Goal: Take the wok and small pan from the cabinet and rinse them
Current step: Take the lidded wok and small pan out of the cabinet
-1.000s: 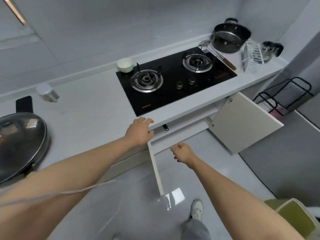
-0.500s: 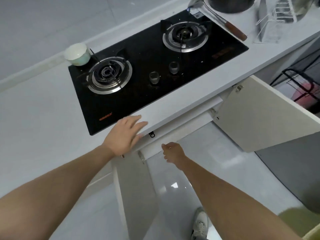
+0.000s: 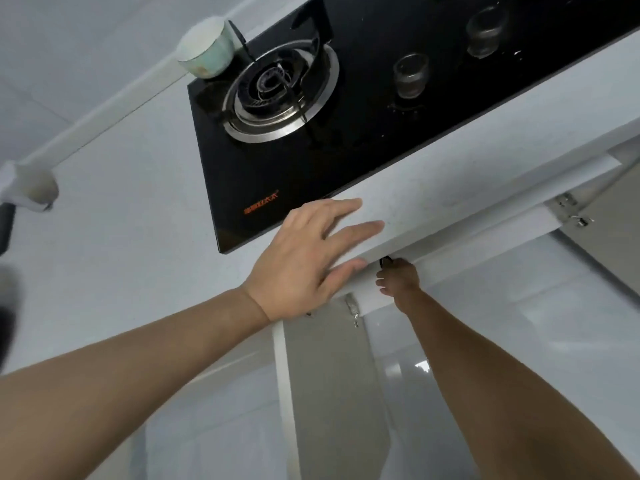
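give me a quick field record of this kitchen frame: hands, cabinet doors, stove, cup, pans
left hand: left hand lies flat with straight fingers on the countertop edge
right hand: right hand reaches under the counter edge, fingers curled at a small black object; grip unclear
cabinet doors: left door and right door both swung open
stove: black gas hob, one burner fully in view, two knobs
cup: pale green cup at the hob's far left corner
wok and small pan: not visible
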Action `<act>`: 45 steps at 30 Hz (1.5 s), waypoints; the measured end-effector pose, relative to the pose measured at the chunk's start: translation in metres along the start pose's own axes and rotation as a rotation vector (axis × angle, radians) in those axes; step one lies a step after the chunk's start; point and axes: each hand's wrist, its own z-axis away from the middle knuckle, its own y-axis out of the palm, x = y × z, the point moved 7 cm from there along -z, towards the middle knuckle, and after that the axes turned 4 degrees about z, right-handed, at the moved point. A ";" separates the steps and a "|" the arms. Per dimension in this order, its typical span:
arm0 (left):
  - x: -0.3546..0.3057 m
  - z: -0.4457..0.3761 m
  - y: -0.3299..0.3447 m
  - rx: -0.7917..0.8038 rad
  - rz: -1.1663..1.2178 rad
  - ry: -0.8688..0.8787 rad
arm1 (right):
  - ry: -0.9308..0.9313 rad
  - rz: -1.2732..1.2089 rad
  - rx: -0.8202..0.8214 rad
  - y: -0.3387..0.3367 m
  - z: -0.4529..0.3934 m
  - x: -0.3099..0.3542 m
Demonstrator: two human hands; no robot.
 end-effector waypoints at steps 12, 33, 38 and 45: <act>-0.003 -0.001 -0.003 0.027 -0.010 -0.017 | 0.177 0.022 0.129 -0.034 0.057 -0.069; 0.004 0.002 0.002 0.000 -0.007 0.014 | 0.059 0.054 0.135 -0.007 0.042 -0.028; 0.000 0.002 0.002 0.014 -0.050 0.003 | 0.113 0.012 0.109 -0.055 0.096 -0.074; 0.002 0.004 0.010 0.030 -0.103 -0.017 | 0.121 0.048 0.032 -0.121 0.197 -0.131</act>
